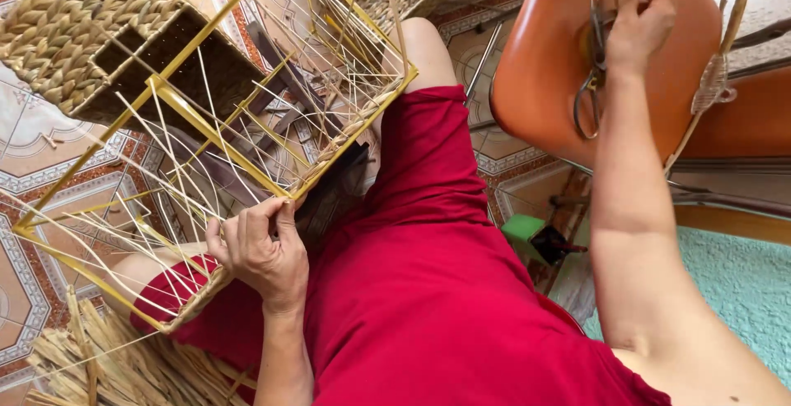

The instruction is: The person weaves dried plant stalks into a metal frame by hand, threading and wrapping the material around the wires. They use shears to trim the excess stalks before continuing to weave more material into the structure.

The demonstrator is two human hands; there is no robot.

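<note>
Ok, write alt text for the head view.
Seated in red clothes, a person steadies a yellow wire basket frame strung with pale reeds on their lap with the left hand, while the right hand reaches scissors on an orange chair.

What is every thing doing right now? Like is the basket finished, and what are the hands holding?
Yellow wire frame: tilted on the lap, only partly woven.
Finished woven basket: on the floor, complete.
Scissors: lying on the orange chair, blades shut.
Left hand: gripping the frame's edge.
Right hand: touching the scissors.
Loose straw: piled on the floor.
</note>
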